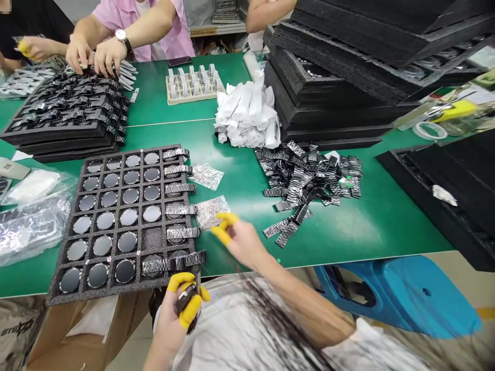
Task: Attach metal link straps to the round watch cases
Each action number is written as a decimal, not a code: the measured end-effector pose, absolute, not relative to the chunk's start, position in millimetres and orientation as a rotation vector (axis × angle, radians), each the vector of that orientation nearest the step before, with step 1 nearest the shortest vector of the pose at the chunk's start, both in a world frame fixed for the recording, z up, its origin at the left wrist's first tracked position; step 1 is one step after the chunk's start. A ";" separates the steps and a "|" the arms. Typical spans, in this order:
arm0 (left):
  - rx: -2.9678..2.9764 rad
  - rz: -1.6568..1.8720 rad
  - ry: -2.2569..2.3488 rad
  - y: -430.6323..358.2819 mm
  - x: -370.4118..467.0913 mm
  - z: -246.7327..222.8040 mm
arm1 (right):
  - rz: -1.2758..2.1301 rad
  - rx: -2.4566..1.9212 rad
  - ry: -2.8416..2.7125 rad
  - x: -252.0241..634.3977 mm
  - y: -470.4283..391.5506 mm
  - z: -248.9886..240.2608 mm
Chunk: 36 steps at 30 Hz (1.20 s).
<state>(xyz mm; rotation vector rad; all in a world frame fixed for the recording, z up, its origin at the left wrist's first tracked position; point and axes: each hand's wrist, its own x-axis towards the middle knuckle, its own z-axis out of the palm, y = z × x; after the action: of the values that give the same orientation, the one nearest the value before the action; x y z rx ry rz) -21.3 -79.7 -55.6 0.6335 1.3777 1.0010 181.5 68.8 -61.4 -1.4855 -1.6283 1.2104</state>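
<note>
Low at the centre, my left hand (176, 314), with yellow finger cots, is closed around a dark watch (185, 299) at the tray's near right corner. My right hand (243, 239), also in yellow finger cots, hovers at the edge of a small clear bag of thin metal pins (212, 212). Its thumb and forefinger are apart, with nothing visible between them. On my left lies a black foam tray (141, 283) of round watch heads; several along its right side carry black metal bands. Another small bag of pins (208, 176) lies beyond the first.
Loose black watch bands (297, 180) are heaped right of centre, behind them white-wrapped pieces (247, 113) and tall stacked black trays (320, 111). A co-worker's hands (96, 56) work over stacked band trays (69, 108). A blue stool (421, 293) stands below the table's right edge.
</note>
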 end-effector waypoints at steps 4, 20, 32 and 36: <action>0.582 1.026 1.362 -77.7 -27.0 -49.8 | 0.717 -1.791 -1.983 199.6 114.6 -77.2; 0.699 1.034 1.531 -68.9 -23.0 -49.7 | 1.378 -1.146 -1.950 214.6 57.1 -32.3; 0.845 0.943 1.476 -64.3 -4.1 -55.2 | 1.718 -1.041 -1.541 176.0 7.3 -45.6; 0.713 0.950 1.385 -69.4 -8.4 -59.8 | 1.911 -1.063 -1.082 170.3 -2.5 -51.2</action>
<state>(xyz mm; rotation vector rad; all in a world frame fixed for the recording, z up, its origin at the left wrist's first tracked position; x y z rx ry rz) -8.4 -69.4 -59.8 0.7134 1.3847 0.9499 170.3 -2.5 -51.2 -1.0631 -1.0822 1.9114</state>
